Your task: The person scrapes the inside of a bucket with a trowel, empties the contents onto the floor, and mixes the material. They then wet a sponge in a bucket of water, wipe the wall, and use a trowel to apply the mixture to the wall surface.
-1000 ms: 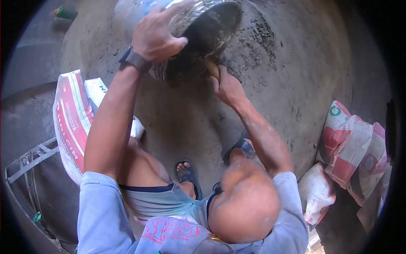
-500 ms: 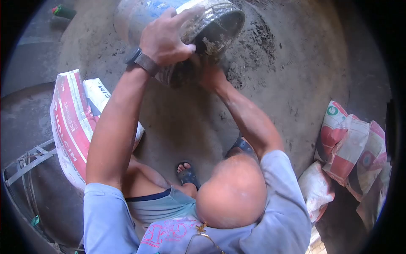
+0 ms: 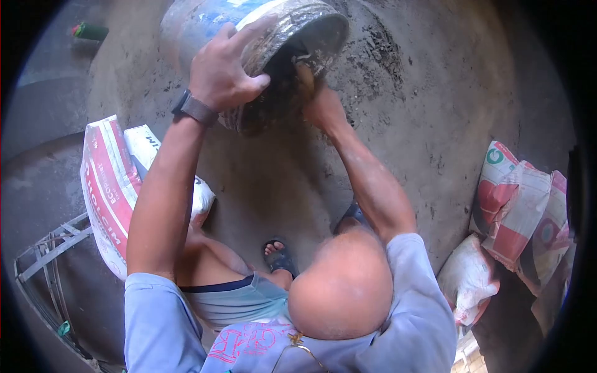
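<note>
A large tilted bucket (image 3: 205, 28), smeared with wet mortar and bluish on its side, lies at the top of the view with its mouth toward me. My left hand (image 3: 224, 71), a dark watch on its wrist, holds the rim, fingers spread over the outside and thumb at the opening. At the mouth's lower right, my right hand (image 3: 324, 107) is closed round the brown handle of what looks like a trowel (image 3: 305, 78). A bit of its metal neck shows; its blade is hidden in the dark inside of the bucket.
Grey mortar crumbs (image 3: 379, 56) lie on the floor right of the bucket. Red-and-white cement bags stand at left (image 3: 109, 186) and right (image 3: 513, 211). A metal frame (image 3: 56, 248) is at lower left, a green bottle-like object (image 3: 91, 32) at upper left. My sandalled foot (image 3: 278, 258) is below.
The bucket and my left hand have shifted slightly left. My right hand has drawn outward toward the rim, so the brown handle now shows.
</note>
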Motion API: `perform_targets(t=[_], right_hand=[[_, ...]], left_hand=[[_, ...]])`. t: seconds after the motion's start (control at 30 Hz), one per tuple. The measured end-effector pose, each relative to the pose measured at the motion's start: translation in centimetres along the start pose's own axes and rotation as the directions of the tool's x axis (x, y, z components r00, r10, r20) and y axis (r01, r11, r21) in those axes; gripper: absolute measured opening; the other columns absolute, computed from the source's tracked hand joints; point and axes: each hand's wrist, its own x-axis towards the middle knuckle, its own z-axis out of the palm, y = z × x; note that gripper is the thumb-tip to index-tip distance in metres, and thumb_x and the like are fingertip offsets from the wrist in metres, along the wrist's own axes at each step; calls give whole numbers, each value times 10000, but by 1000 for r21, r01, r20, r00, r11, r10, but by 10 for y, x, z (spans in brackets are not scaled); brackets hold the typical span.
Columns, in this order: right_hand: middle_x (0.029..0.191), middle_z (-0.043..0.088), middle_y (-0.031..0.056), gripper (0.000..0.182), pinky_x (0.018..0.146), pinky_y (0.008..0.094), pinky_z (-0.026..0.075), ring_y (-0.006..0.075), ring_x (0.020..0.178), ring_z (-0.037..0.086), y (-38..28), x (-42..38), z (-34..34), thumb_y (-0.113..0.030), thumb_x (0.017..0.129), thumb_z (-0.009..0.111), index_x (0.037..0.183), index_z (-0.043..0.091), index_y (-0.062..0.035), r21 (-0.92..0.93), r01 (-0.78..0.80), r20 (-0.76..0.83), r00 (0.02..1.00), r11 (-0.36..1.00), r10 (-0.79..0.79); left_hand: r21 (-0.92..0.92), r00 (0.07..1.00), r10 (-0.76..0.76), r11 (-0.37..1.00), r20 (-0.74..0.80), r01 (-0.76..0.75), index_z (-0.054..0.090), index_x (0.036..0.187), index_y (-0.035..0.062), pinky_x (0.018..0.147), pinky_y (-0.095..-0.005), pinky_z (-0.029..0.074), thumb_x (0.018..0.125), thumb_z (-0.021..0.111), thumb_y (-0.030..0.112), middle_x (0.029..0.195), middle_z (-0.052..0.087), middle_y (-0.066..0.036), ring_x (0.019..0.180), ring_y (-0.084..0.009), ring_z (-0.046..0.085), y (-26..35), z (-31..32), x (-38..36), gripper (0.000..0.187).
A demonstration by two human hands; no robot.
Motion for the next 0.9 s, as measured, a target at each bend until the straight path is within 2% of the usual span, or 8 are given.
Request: perform_targets(t=[0.17, 0.53, 0.63, 0.73, 0.77, 0.8, 0.83, 0.9], right_hand=[[895, 575, 318, 543, 786, 503, 427, 448, 882, 554, 42, 22, 16, -397, 871, 379, 1270, 307, -36, -156, 222, 55, 975, 963, -216], [1032, 573, 257, 523, 808, 453, 451, 408, 952, 553, 9, 86, -12, -409, 892, 362, 1256, 356, -34, -199, 237, -79, 963, 951, -256], [1179, 505, 238, 502, 889, 396, 422, 331, 1081, 508, 33, 87, 46, -378, 884, 412, 1262, 385, -48, -52, 529, -111, 840, 847, -532], [1259, 449, 212, 462, 961, 352, 365, 271, 1167, 440, 11, 64, 43, -313, 881, 438, 1261, 411, -52, 521, 699, -320, 692, 490, -647], [1243, 466, 204, 454, 975, 351, 351, 277, 1167, 438, 10, 67, 24, -288, 879, 437, 1256, 412, -36, 135, 687, 84, 710, 714, -699], [1227, 483, 196, 446, 988, 351, 338, 282, 1166, 436, -2, 63, 1, -263, 878, 436, 1251, 414, -21, -304, 654, 442, 741, 693, -505], [1216, 492, 189, 430, 981, 365, 347, 293, 1159, 440, -64, 25, -59, -223, 866, 435, 1235, 426, -2, -336, 423, 512, 832, 841, -214], [1215, 492, 193, 445, 983, 372, 343, 295, 1164, 434, -33, 53, -39, -218, 861, 438, 1252, 404, -8, -238, 493, 326, 852, 837, -409]], left_hand=[[16, 999, 16, 1000, -28, -15, 469, 1240, 319, 692, -399, 477, 544, 656, 232, 809, 483, -98, 751, -290, 547, 3, 2, -3, 725], [-4, 996, 39, 999, -79, -39, 479, 1230, 330, 658, -391, 475, 528, 664, 223, 782, 481, -73, 725, -276, 550, 4, 6, -3, 733], [-22, 995, 33, 999, -92, -35, 489, 1221, 330, 647, -388, 476, 524, 668, 220, 776, 480, -71, 714, -273, 552, 0, 10, -4, 728], [-36, 992, 36, 999, -124, -40, 502, 1211, 320, 634, -381, 478, 510, 674, 226, 767, 483, -69, 692, -274, 551, 2, 6, -4, 728], [-31, 992, 16, 999, -125, -20, 509, 1206, 310, 632, -377, 480, 498, 676, 226, 762, 488, -68, 682, -272, 549, 3, 7, -7, 732], [-33, 993, 22, 999, -118, -26, 509, 1206, 310, 632, -377, 480, 498, 676, 226, 762, 488, -68, 682, -272, 549, 7, 6, -7, 732], [-33, 993, 13, 999, -116, -17, 511, 1205, 306, 633, -374, 481, 497, 676, 221, 762, 490, -67, 678, -269, 548, 8, 6, -7, 732], [-21, 993, -3, 1000, -120, 0, 514, 1203, 302, 634, -372, 483, 495, 675, 216, 762, 492, -66, 674, -267, 547, 4, 7, -5, 731]])
